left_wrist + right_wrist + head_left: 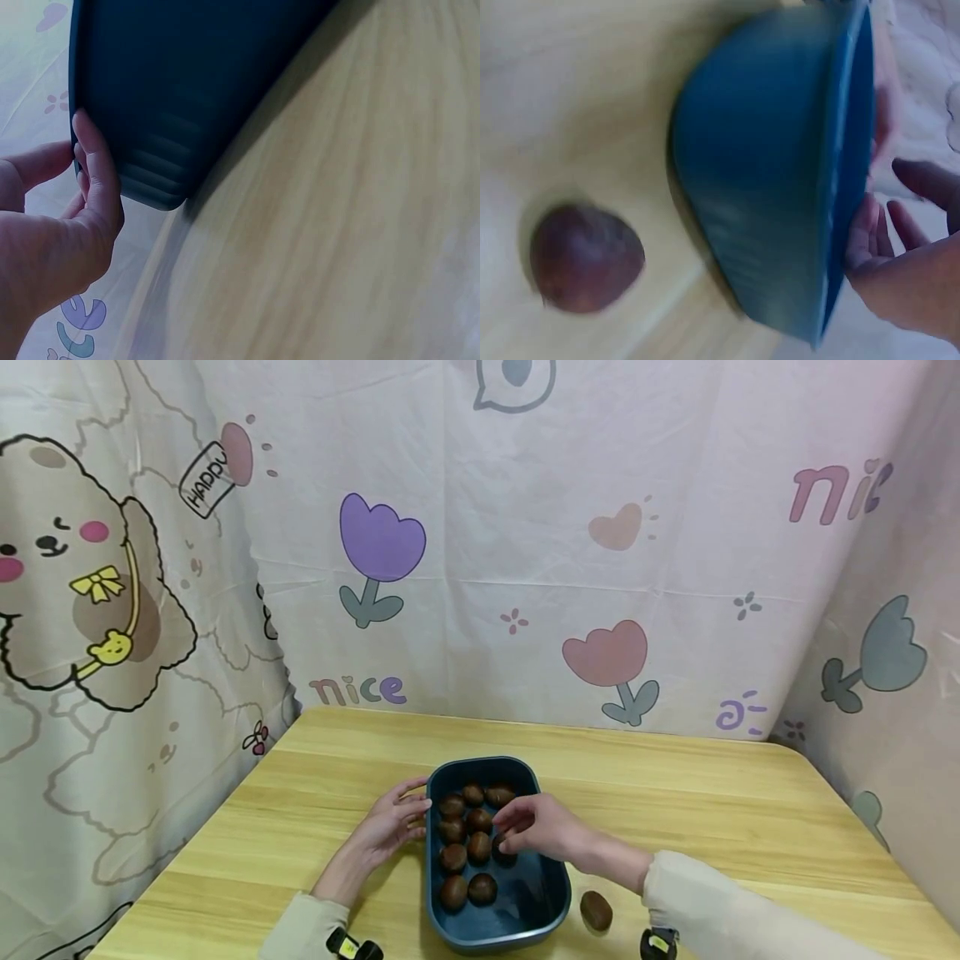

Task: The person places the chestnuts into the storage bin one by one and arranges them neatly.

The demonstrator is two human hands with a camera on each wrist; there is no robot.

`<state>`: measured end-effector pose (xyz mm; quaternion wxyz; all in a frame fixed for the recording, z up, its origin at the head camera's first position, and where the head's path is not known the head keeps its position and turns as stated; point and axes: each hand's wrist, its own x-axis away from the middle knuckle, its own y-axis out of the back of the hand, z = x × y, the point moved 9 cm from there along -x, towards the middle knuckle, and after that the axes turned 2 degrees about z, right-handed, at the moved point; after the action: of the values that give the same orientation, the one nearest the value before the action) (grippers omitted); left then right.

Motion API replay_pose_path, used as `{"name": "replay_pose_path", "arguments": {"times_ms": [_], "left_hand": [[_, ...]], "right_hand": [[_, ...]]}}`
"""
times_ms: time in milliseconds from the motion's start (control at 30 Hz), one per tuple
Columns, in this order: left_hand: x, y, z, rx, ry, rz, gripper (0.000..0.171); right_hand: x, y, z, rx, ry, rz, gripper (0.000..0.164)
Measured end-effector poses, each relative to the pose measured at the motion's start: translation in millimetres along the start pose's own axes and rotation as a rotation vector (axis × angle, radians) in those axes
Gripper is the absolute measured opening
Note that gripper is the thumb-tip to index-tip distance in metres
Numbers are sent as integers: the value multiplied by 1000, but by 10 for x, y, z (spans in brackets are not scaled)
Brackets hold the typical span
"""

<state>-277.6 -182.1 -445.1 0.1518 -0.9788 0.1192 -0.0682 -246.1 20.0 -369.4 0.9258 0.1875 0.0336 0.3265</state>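
Several brown chestnuts (453, 857) lie in rows inside a dark blue rectangular bin (498, 935). Against the bin's left side is my left hand (390, 822), its fingertips touching the rim and outer wall. The left wrist view shows these fingers (101, 180) along the ribbed wall. My right hand (547, 831) reaches over the right rim into the bin, thumb and fingers spread apart. Just below its thumb sits a chestnut (505, 858), partly hidden by the hand. In the right wrist view the fingers (862, 225) dip past the rim, with no chestnut visible between them.
One loose chestnut (596, 911) lies on the wooden table (697, 810) to the right of the bin, near my right sleeve (705, 893). A printed cloth (480, 527) hangs behind the table and along both sides.
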Motion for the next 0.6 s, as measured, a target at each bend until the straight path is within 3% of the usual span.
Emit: {"name": "replay_pose_path", "arguments": {"times_ms": [233, 600], "left_hand": [[-5, 10, 7, 1, 6, -6, 54], [-8, 5, 8, 1, 8, -3, 54]], "right_hand": [[107, 222, 45, 73, 74, 17, 27], [399, 476, -315, 46, -13, -60, 24]]}}
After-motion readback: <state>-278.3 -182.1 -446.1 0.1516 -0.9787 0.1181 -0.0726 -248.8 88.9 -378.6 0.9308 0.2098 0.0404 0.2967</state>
